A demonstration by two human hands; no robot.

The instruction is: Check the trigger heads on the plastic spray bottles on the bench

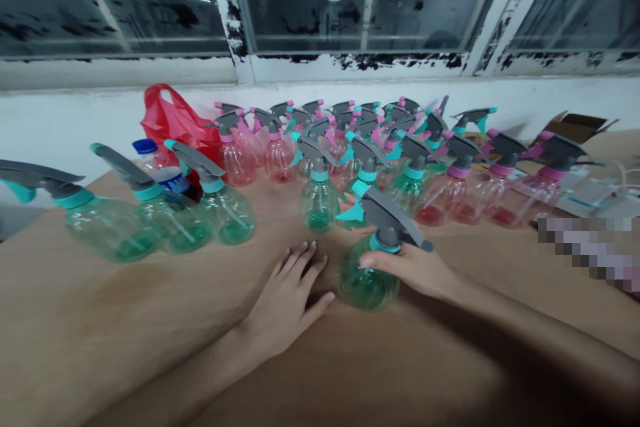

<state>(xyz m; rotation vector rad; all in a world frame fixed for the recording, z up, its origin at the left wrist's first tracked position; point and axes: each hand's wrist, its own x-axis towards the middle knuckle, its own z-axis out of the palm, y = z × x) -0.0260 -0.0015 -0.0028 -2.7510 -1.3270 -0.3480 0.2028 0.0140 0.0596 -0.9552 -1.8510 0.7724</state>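
because green spray bottle [369,287] looks thin-walled, likely light, slick and slightly squashy, shoulder [357,257] below teal collar [384,245] suits grip best, clear of trigger [351,213]. right hand [415,268] grasps it there, just right of left hand [287,297]; whether base [371,303] touches desk [65,347], cannot tell. left hand released, palm down, holding nothing. more spray bottles [319,203] stand beyond both hands.

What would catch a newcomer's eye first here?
The teal-collared spray bottle in the right hand, near the front, likely stands out first. Behind it, pink- and teal-trimmed bottles crowd the table. A bright red plastic bag sits at back left, near the wall.
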